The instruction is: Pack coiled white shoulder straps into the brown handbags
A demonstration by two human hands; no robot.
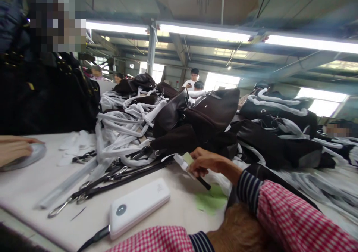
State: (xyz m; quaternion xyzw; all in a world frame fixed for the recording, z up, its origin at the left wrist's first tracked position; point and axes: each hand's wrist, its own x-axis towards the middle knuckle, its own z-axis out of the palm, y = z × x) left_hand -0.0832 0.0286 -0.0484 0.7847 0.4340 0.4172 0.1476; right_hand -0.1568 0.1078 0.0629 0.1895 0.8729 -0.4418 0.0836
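The right hand [208, 162] is pinching a small green tag [188, 157] with a white strip at the fingertips, and a dark pen [203, 183] is poking out beneath the palm, so both are staying ready together. It is hovering just above the table [33, 192], close to the bags [195, 125], with more green paper [209, 201] lying under it. The left hand is being hidden below its checked sleeve [156, 240], so I cannot tell its grip. A power bank [138, 206] is lying near that sleeve. Another person's hand [13, 149] is resting on a tape roll [29, 156].
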